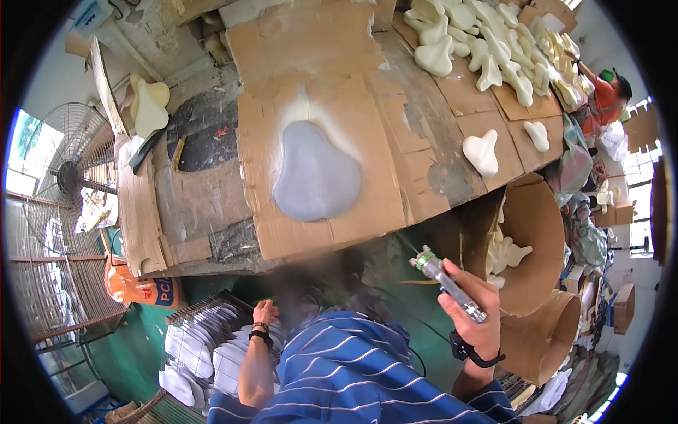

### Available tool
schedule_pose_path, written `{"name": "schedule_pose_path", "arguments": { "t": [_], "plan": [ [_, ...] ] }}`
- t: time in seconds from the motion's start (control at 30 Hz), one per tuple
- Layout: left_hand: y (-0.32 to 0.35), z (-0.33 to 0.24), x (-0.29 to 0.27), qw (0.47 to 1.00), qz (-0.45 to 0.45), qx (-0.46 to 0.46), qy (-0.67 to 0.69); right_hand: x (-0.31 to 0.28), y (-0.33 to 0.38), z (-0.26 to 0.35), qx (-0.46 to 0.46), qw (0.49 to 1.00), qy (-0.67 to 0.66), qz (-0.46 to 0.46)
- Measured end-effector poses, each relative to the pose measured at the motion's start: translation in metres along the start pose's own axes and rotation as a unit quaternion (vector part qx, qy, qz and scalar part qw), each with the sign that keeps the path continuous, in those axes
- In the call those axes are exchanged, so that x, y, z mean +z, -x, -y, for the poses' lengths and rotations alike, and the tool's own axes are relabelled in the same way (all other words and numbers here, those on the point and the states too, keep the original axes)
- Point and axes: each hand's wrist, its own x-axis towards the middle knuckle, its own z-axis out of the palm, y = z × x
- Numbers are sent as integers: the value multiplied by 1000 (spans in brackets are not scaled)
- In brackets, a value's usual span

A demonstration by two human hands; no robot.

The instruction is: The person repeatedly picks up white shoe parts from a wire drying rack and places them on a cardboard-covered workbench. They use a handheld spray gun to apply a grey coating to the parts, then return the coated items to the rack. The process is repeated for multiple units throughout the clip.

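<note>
My right hand (474, 311) is wrapped round a metal spray gun (455, 288) with a green part at its front end, held off the table's front edge. On the cardboard sheet (325, 244) in the middle of the table lies a grey, saddle-shaped foam pad (316, 177). A pale, powdery patch rims its narrow far end. Low on the left, my left hand (265, 312) has its fingers curled in, and what they hold, if anything, is too small to name. It is beside a wire rack (185, 311) with several pale grey saddle pads (189, 350).
Cream foam pads (487, 49) are heaped at the table's far right, with two single ones (482, 153) nearer. A cardboard drum (537, 240) holding more pads stands right. A large fan (67, 177) is at left. A person in orange (606, 99) stands at far right.
</note>
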Motion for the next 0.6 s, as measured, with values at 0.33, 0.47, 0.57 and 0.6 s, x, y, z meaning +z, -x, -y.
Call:
{"name": "schedule_pose_path", "arguments": {
  "t": [0.33, 0.47, 0.57, 0.6],
  "plan": [
    [12, -106, 46, 984, -16, 176, 28, 20, 17, -3, 34, 998, -41, 40],
    [-6, -173, 90, 947, -44, 313, -60, 7, 24, -17, 70, 997, -23, 24],
    [-33, -219, 124, 856, -214, 432, -187, -2, 31, -13, 98, 995, -4, -2],
    [-39, -233, 133, 833, -238, 453, -212, -3, 33, -16, 98, 995, -1, 0]
  ]
}}
